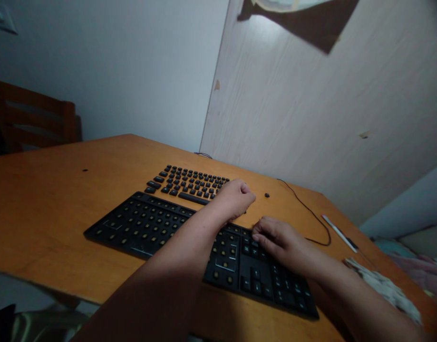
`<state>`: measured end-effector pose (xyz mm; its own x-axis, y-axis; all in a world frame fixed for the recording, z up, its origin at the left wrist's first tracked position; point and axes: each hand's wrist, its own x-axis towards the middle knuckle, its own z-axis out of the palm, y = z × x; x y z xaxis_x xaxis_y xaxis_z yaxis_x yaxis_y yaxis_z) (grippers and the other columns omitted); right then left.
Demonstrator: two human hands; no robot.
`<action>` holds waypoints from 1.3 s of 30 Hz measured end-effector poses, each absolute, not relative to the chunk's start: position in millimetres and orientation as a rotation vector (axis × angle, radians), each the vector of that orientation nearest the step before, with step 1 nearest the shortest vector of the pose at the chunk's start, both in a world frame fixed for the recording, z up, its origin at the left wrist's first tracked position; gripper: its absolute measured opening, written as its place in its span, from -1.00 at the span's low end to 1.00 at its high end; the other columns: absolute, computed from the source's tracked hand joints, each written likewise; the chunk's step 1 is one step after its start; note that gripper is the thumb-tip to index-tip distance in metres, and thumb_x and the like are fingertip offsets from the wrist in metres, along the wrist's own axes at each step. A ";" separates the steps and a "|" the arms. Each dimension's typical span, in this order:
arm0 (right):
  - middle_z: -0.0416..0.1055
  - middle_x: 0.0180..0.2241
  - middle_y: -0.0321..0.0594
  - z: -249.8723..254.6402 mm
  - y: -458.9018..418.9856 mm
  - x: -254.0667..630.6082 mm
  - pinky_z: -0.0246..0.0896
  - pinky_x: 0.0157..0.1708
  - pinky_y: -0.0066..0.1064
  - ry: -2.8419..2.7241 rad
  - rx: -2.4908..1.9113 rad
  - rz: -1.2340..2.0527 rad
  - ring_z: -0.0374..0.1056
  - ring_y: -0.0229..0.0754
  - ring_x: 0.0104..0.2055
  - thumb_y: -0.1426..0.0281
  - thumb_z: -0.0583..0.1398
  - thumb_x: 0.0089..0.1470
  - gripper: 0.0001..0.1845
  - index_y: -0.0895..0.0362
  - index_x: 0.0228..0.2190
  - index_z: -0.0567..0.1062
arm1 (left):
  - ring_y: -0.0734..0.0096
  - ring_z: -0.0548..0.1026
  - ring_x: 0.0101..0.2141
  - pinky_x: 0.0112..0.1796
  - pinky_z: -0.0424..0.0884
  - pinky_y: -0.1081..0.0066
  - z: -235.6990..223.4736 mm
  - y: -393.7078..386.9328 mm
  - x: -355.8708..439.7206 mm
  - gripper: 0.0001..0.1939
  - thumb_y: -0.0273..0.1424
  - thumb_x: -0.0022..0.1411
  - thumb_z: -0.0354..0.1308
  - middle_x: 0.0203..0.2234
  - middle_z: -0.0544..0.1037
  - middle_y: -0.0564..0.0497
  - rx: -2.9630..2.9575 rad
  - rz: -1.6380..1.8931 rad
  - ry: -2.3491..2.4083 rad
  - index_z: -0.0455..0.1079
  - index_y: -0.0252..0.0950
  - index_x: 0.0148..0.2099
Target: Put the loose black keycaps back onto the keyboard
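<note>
A black keyboard (140, 228) lies at a slant on the wooden table. Its left and middle parts are stripped of keycaps and show pale switch stems, while keys remain on its right part. My left hand (236, 199) reaches across it, fingers curled closed beyond its far edge. What those fingers hold, if anything, is hidden. My right hand (280, 240) is closed at the far edge, thumb over the upper right keys and fingers behind, gripping the keyboard. Loose black keycaps (191, 183) lie in rows behind the keyboard, partly covered by my left hand.
A single keycap (267, 195) sits apart on the table (61, 199). Further right are a black cable (311, 216), a white pen-like stick (337, 232) and a crumpled cloth (385, 287). A wooden chair (36, 116) stands at the far left; walls rise behind.
</note>
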<state>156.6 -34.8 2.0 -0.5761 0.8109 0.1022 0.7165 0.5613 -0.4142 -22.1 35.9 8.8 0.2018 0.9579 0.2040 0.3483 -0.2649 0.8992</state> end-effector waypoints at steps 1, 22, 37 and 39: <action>0.38 -0.34 -0.24 2.6 -34.6 157.6 0.19 -0.27 -0.37 -2.496 -1.269 0.503 0.30 -0.21 -0.28 0.39 0.07 0.25 -0.86 0.12 -0.33 0.40 | 0.47 0.37 -0.50 -0.51 0.21 0.46 9.4 35.4 -22.2 -0.89 -0.34 0.07 0.14 -0.53 0.46 0.03 1.734 1.052 1.231 0.39 -0.28 -0.36; 0.39 -0.35 -0.26 11.7 -38.9 160.7 0.22 -0.27 -0.40 -2.480 -1.215 0.653 0.32 -0.23 -0.28 0.41 0.21 0.14 -0.95 0.12 -0.36 0.48 | 0.44 0.36 -0.46 -0.48 0.20 0.44 10.8 37.1 -22.4 -0.91 -0.36 0.06 0.16 -0.48 0.48 0.01 1.753 1.036 1.278 0.39 -0.27 -0.36; 0.44 -0.32 -0.19 16.8 -42.8 156.7 0.22 -0.28 -0.36 -2.525 -1.328 0.541 0.35 -0.18 -0.28 0.39 0.17 0.17 -0.87 0.12 -0.27 0.52 | 0.40 0.38 -0.44 -0.46 0.25 0.42 7.4 39.9 -22.2 -0.91 -0.35 0.08 0.16 -0.45 0.49 -0.01 1.761 1.036 1.270 0.40 -0.26 -0.34; 0.43 -0.33 -0.20 15.8 -41.9 156.7 0.22 -0.29 -0.36 -2.520 -1.319 0.558 0.35 -0.19 -0.28 0.39 0.17 0.16 -0.88 0.12 -0.28 0.51 | 0.39 0.38 -0.43 -0.45 0.25 0.41 5.7 41.8 -21.9 -0.90 -0.35 0.07 0.17 -0.44 0.49 -0.01 1.769 1.042 1.272 0.40 -0.26 -0.34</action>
<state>156.7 -41.9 15.8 -0.5626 0.8259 0.0364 0.7333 0.5188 -0.4395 -21.9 41.8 5.7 0.1902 0.9606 0.2027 0.3875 -0.2631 0.8835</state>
